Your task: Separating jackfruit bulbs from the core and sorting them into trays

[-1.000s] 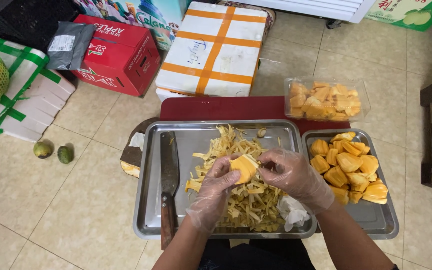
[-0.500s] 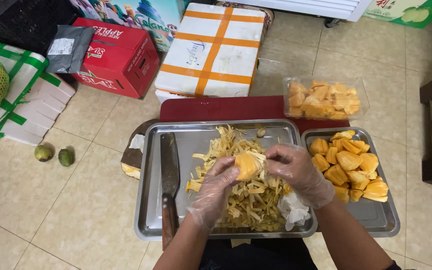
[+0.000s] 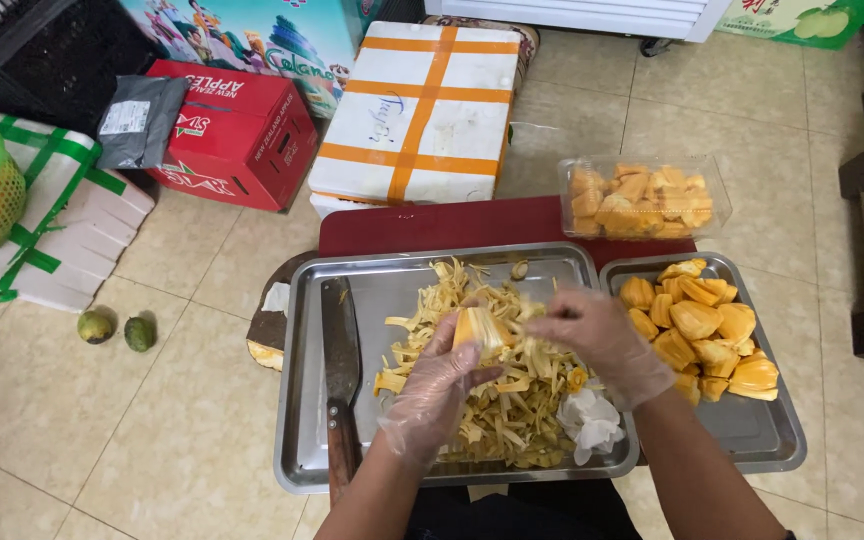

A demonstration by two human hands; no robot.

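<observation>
Left hand [image 3: 439, 375] has risen slightly, both hands' fingers [image 3: 562, 322] pinching the jackfruit pod [image 3: 479, 326]

Both hands — left hand [image 3: 439, 375] and right hand [image 3: 600, 340] — wear thin, clear, glossy plastic gloves. Jackfruit pod [image 3: 479, 328]: smooth, waxy, orange-yellow flesh. Large tray [image 3: 304, 440] and small tray [image 3: 767, 440]: brushed metal with a dull sheen. Cleaver [image 3: 341, 345]: matt grey metal blade, brown wooden handle. Fibre strips [image 3: 512, 410]: stringy, matt. Clamshell box [image 3: 644, 195] — clear glossy plastic. Floor tiles [image 3: 62, 430]: smooth, semi-gloss
</observation>
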